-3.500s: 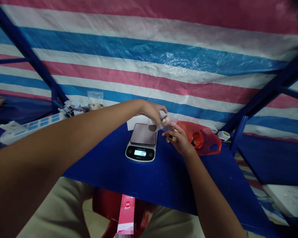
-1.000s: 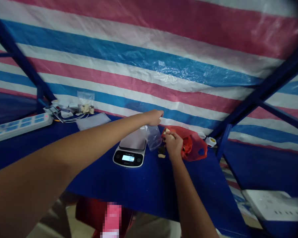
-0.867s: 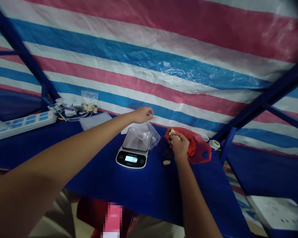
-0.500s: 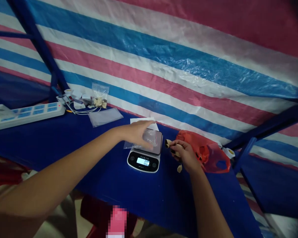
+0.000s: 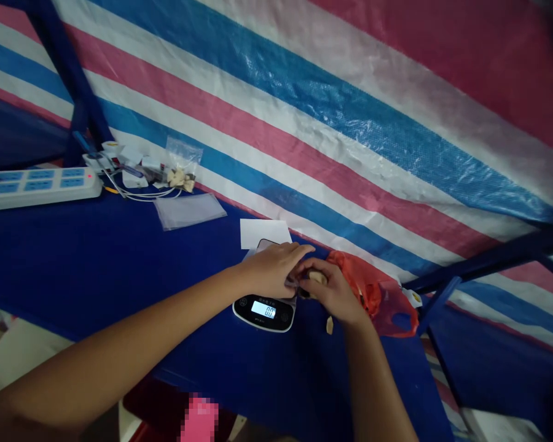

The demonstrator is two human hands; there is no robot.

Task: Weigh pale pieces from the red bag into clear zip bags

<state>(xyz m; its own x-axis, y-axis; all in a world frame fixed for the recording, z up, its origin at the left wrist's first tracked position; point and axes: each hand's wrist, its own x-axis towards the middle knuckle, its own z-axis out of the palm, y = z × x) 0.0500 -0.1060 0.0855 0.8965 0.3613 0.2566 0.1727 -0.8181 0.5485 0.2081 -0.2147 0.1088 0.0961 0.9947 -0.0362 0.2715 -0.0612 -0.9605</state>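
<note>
My left hand (image 5: 276, 270) is over the kitchen scale (image 5: 263, 314), its upper fingers stretched out and the thumb below. It grips a clear plastic bag (image 5: 291, 282), mostly hidden behind the hand. Close against it, my right hand (image 5: 332, 287) holds pale, dried-looking pieces (image 5: 317, 277) with dark edges, at the bag's side. Whether any piece is inside the bag I cannot tell. The scale's lit display reads 0.0. Another pale piece (image 5: 329, 325) lies on the blue table below my right hand.
A red plastic bag (image 5: 391, 301) lies right of my hands. White paper (image 5: 262, 232) is behind the scale. Flat clear bags (image 5: 191, 210), a filled clear bag (image 5: 182, 169), cables and a power strip (image 5: 41, 186) lie at left. A striped tarp (image 5: 258, 123) hangs behind.
My left hand has shaken the clear bag open and brought it rightward to my right hand. The right hand has carried its pale pieces left from the red bag's edge; the view has tilted.
</note>
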